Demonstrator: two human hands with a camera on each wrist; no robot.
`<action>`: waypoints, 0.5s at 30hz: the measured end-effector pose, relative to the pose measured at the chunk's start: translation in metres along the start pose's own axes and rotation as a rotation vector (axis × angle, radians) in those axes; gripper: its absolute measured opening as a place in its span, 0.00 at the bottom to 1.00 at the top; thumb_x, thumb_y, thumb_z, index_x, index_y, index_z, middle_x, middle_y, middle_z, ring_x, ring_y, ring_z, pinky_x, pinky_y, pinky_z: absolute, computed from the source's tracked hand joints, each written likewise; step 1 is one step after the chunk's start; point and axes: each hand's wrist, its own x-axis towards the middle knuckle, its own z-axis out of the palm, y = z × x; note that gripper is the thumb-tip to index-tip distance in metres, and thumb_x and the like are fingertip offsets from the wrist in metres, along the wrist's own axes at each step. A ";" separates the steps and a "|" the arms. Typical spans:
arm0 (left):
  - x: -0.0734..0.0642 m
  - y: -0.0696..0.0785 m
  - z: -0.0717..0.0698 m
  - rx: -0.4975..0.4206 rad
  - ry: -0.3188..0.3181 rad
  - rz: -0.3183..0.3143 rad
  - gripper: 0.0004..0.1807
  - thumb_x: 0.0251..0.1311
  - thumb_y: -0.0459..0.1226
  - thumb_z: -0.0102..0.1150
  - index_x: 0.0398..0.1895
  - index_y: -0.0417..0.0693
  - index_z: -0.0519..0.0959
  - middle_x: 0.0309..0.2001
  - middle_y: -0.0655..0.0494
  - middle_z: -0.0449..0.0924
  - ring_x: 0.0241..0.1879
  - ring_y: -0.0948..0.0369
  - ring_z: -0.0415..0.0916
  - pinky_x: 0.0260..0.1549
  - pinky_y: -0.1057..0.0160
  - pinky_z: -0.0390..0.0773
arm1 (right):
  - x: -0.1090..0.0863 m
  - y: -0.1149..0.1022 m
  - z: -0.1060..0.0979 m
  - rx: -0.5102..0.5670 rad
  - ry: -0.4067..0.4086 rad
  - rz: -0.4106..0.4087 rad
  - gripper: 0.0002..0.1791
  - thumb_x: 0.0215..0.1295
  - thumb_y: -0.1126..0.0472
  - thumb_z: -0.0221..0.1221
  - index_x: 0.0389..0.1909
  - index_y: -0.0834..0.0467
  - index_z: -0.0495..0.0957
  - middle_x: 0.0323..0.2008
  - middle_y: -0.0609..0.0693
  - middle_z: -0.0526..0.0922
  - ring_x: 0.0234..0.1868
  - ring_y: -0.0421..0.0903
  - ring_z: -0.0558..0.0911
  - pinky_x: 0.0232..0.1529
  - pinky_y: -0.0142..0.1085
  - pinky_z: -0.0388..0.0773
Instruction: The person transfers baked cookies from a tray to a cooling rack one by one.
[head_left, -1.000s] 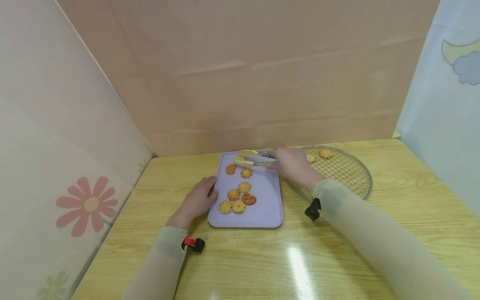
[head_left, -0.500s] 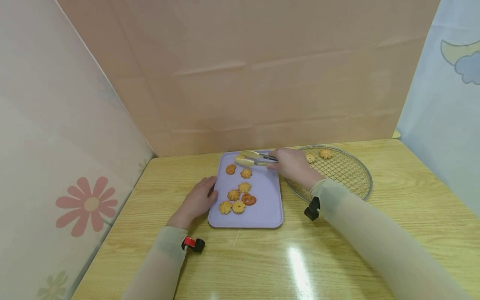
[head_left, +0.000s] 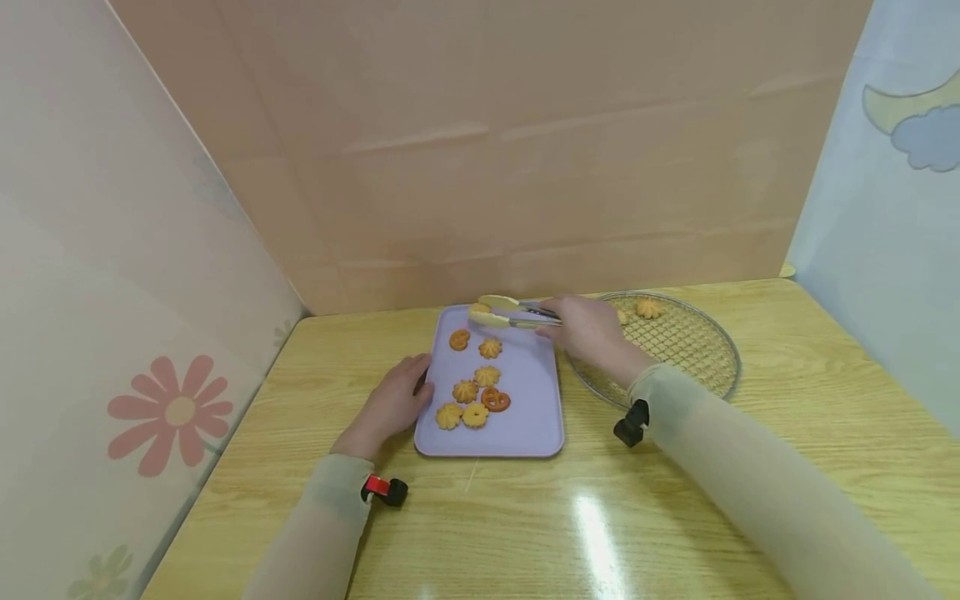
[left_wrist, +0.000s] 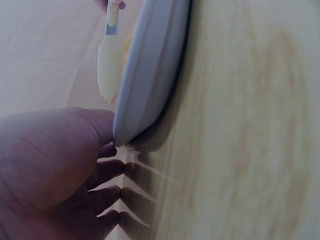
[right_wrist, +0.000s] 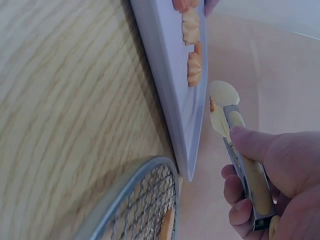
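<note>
A purple tray (head_left: 525, 400) lies on the table, bearing several flower-shaped cookies (head_left: 465, 392) and two pretzel-shaped ones (head_left: 495, 400). My left hand (head_left: 390, 404) rests at the tray's left side; in the left wrist view its thumb touches the rim and its fingertips meet the tabletop. My right hand (head_left: 588, 329) grips metal tongs (right_wrist: 250, 175) with cream-coloured tips over the tray's far end. Between the tips sits a round cookie (head_left: 480, 308), mostly covered by them. In the right wrist view only a small orange bit of it shows, apart from the tray surface.
A round wire rack (head_left: 682, 342) with a metal rim stands on the wooden table (head_left: 675, 492) right of the tray, partly under my right forearm. Cookies (head_left: 648, 308) lie near its far edge. An upright brown panel (head_left: 525, 167) stands behind; patterned side panels flank the table.
The tongs have narrowed around the round cookie, then risen slightly with it between their tips. My left hand stays at the tray's edge. The head view has shifted slightly.
</note>
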 end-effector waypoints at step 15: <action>0.001 -0.003 -0.001 -0.004 -0.007 0.000 0.34 0.85 0.41 0.54 0.87 0.39 0.62 0.85 0.41 0.62 0.86 0.40 0.51 0.84 0.40 0.54 | -0.029 0.017 -0.020 0.060 0.047 -0.002 0.26 0.74 0.47 0.72 0.68 0.53 0.86 0.59 0.54 0.90 0.49 0.57 0.91 0.32 0.52 0.84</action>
